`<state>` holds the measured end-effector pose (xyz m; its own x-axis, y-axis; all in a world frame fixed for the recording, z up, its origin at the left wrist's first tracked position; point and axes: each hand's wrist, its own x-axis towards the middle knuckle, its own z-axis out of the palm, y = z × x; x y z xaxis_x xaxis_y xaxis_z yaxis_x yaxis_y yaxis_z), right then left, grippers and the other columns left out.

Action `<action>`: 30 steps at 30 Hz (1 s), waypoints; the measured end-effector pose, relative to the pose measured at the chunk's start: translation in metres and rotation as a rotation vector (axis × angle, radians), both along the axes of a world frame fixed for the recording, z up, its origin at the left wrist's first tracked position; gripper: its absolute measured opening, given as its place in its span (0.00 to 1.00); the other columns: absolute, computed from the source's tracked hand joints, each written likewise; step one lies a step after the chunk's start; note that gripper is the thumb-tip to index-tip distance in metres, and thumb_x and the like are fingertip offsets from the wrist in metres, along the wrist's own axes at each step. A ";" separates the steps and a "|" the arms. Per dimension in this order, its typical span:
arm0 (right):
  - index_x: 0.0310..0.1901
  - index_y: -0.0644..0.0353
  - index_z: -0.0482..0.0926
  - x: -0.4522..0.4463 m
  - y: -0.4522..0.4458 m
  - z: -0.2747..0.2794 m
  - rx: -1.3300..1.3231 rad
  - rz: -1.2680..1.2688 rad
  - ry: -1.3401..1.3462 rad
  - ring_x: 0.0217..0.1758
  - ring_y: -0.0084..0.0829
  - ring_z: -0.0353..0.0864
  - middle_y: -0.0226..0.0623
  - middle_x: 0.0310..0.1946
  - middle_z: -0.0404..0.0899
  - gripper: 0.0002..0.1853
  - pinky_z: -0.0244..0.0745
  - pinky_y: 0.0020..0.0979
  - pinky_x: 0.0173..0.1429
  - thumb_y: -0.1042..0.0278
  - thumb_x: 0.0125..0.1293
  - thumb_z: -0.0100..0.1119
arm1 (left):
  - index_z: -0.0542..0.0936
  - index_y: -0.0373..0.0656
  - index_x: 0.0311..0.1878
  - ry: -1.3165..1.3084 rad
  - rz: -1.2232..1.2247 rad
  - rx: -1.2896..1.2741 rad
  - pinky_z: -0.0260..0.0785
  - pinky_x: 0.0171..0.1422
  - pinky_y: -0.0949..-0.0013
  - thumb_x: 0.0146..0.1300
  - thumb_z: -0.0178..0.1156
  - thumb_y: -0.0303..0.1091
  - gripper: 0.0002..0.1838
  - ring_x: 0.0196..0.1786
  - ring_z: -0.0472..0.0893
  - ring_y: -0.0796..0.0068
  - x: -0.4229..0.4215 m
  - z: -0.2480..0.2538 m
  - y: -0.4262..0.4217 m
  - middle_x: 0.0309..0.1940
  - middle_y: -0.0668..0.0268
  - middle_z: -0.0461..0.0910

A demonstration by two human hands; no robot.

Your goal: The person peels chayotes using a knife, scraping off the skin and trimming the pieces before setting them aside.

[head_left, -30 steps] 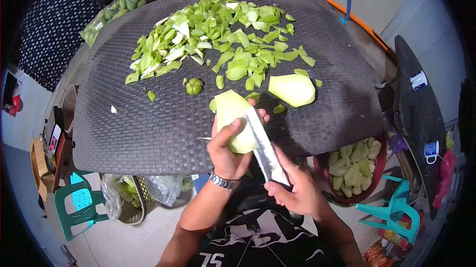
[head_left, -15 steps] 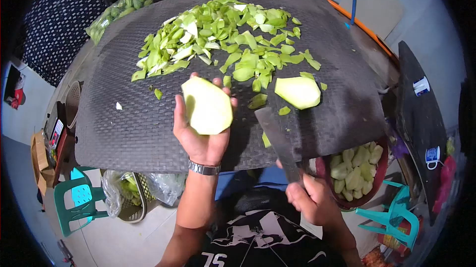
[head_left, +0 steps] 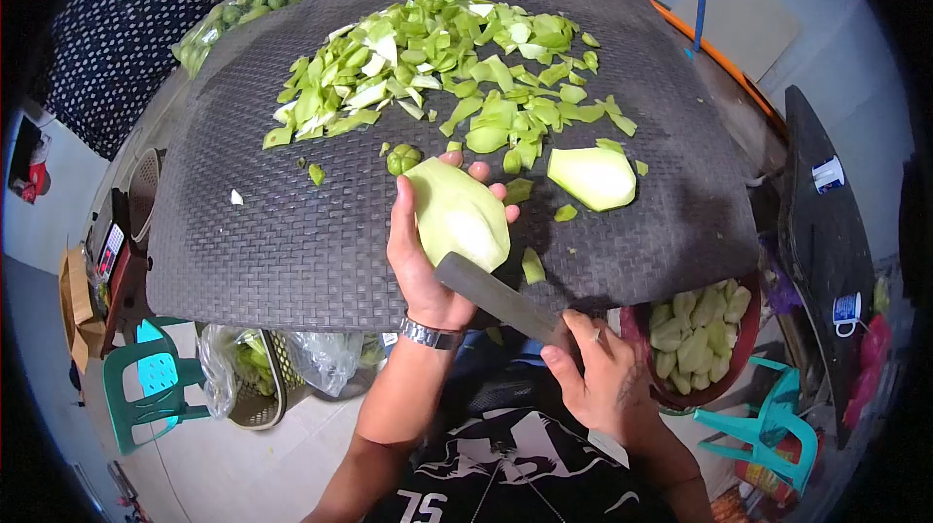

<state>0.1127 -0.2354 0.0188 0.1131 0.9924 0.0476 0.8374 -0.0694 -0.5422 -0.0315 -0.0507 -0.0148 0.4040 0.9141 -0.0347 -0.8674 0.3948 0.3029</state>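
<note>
My left hand (head_left: 434, 275), wearing a metal watch, is wrapped round a pale green peeled chayote (head_left: 457, 212) above the table. In my right hand (head_left: 601, 367) is a knife with a broad dark blade (head_left: 501, 304). Its tip lies at the chayote's lower end; I cannot tell whether it touches. Another pale cut chayote (head_left: 591, 179) rests on the table to the right, with its flat face up. Beyond my left hand sits a small ridged green end piece (head_left: 403, 159). A wide heap of green peelings (head_left: 418, 61) covers the far part of the table.
The dark woven-pattern table (head_left: 262, 251) has rounded corners. Below its right edge stands a red basin (head_left: 750, 343) of peeled chayotes. Teal chairs (head_left: 121, 392) are at both lower sides. A bag of green produce (head_left: 228, 17) lies beyond the far left corner.
My left hand has moved right and turned the chayote to show another side. The knife has swung left to the chayote's lower end. A small ridged green piece now shows on the table.
</note>
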 end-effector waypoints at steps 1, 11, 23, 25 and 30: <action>0.61 0.62 0.75 -0.001 0.000 0.002 -0.042 -0.001 -0.020 0.34 0.57 0.88 0.52 0.37 0.84 0.28 0.80 0.55 0.37 0.44 0.77 0.61 | 0.73 0.42 0.67 0.015 0.010 0.004 0.80 0.63 0.42 0.80 0.53 0.61 0.31 0.57 0.83 0.50 0.001 0.001 -0.001 0.60 0.52 0.80; 0.62 0.60 0.71 -0.005 0.005 -0.007 -0.132 -0.005 -0.008 0.34 0.64 0.86 0.56 0.34 0.84 0.28 0.78 0.61 0.39 0.42 0.78 0.57 | 0.75 0.45 0.64 -0.058 0.059 0.041 0.71 0.73 0.35 0.80 0.48 0.66 0.32 0.63 0.82 0.43 0.013 -0.003 -0.025 0.64 0.54 0.79; 0.59 0.59 0.71 -0.002 0.010 -0.018 -0.027 0.001 -0.049 0.32 0.62 0.85 0.53 0.36 0.80 0.29 0.78 0.60 0.37 0.37 0.78 0.54 | 0.75 0.49 0.61 -0.090 0.123 0.083 0.68 0.75 0.36 0.80 0.47 0.68 0.31 0.66 0.77 0.46 0.013 0.009 -0.037 0.55 0.61 0.78; 0.60 0.59 0.70 -0.003 0.010 -0.016 -0.056 0.007 -0.048 0.35 0.62 0.85 0.53 0.38 0.81 0.28 0.78 0.60 0.39 0.40 0.78 0.55 | 0.75 0.48 0.60 -0.102 0.134 0.092 0.68 0.75 0.36 0.79 0.47 0.70 0.32 0.66 0.76 0.46 0.013 0.008 -0.037 0.55 0.61 0.78; 0.61 0.60 0.69 -0.004 0.009 -0.022 -0.097 -0.015 0.041 0.41 0.63 0.84 0.54 0.42 0.82 0.25 0.76 0.60 0.44 0.46 0.79 0.56 | 0.76 0.48 0.58 -0.077 0.161 0.080 0.67 0.75 0.34 0.75 0.49 0.75 0.37 0.68 0.75 0.46 0.015 0.005 -0.037 0.55 0.61 0.78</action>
<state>0.1085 -0.2269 -0.0028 0.1275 0.9904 -0.0532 0.8131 -0.1351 -0.5662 -0.0170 -0.0877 -0.0094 0.2511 0.9657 0.0664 -0.9393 0.2265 0.2579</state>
